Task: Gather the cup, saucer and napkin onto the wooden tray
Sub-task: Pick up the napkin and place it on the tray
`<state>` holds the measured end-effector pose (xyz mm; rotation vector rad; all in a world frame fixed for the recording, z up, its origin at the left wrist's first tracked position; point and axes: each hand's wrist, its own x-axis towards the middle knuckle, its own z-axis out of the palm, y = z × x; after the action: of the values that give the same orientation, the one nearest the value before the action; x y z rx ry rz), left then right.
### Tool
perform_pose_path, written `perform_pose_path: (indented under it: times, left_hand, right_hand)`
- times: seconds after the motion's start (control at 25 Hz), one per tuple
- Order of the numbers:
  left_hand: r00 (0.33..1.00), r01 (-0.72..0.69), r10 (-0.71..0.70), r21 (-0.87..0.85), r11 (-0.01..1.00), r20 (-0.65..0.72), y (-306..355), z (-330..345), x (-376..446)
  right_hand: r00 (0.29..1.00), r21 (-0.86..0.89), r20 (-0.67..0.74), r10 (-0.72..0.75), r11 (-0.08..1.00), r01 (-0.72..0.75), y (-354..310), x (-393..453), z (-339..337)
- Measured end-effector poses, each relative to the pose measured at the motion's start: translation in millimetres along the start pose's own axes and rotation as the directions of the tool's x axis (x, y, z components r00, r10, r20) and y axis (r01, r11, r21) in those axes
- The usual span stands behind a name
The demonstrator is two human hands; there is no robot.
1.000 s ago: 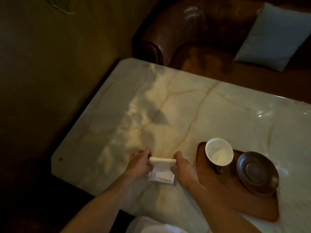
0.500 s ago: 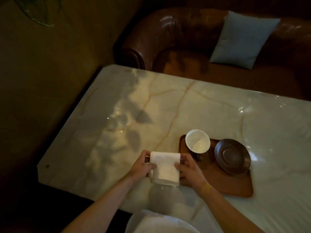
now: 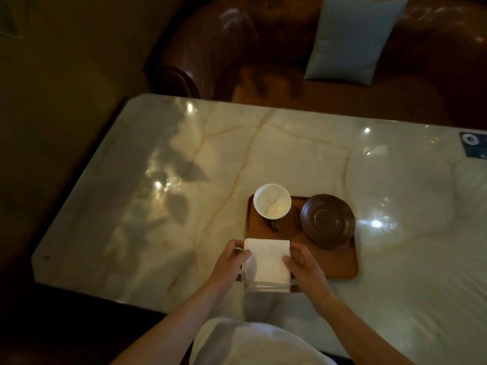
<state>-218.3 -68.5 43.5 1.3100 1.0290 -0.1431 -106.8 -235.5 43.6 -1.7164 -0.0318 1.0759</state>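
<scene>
Marble table [image 3: 158, 206]: napkin [image 3: 266, 262] held betw. both hands, left hand [image 3: 228, 262] and right hand [image 3: 305, 267] each pinching a side. Long axis points away from person, over near-left corner of wooden tray [image 3: 340, 267]; both hands equally near.

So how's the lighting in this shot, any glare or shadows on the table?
Head view: dim, warm light; bright glare spots on the marble table, leaf-shaped shadows across its left side, the white napkin the brightest thing, the sofa shiny but dark, edges bowed by the wide lens.
</scene>
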Motion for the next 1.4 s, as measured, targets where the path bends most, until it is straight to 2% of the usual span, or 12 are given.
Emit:
perform_pose_path:
  times: [0.2, 0.36, 0.52, 0.64, 0.76, 0.92, 1.24, 1.4]
  left_hand:
    - [0.997, 0.031, -0.028, 0.045, 0.998, -0.075, -18, 16, 8]
    - [0.993, 0.007, 0.014, 0.174, 0.985, -0.119, -20, 16, 18]
    - [0.984, -0.028, 0.081, 0.307, 0.951, -0.16, -17, 13, 29]
    - [0.98, -0.068, 0.14, 0.419, 0.905, -0.144, -13, 12, 37]
    - [0.974, -0.117, 0.2, 0.52, 0.846, -0.107, -10, 12, 45]
    - [0.968, -0.152, 0.242, 0.619, 0.771, -0.065, -4, 15, 53]
    - [0.961, -0.164, 0.274, 0.736, 0.657, -0.03, 0, 19, 66]
    - [0.951, -0.162, 0.309, 0.81, 0.563, -0.024, -5, 22, 68]
  right_hand:
    - [0.997, -0.011, 0.006, 0.082, 0.997, -0.082, 16, 9, -12]
    - [0.993, -0.012, 0.009, 0.121, 0.993, -0.121, 20, 19, -10]
    - [0.997, -0.142, -0.013, 0.08, 0.986, -0.081, 22, 30, -3]
    - [1.0, -0.345, -0.008, 0.007, 0.939, -0.009, 20, 38, 0]
    - [1.0, -0.461, -0.006, -0.026, 0.887, 0.02, 18, 45, 3]
    - [0.999, -0.535, -0.007, -0.049, 0.844, 0.038, 14, 54, 6]
    - [0.996, -0.565, 0.006, -0.091, 0.822, 0.078, 8, 66, 4]
    - [0.99, -0.677, -0.021, -0.139, 0.731, 0.088, 13, 67, 6]
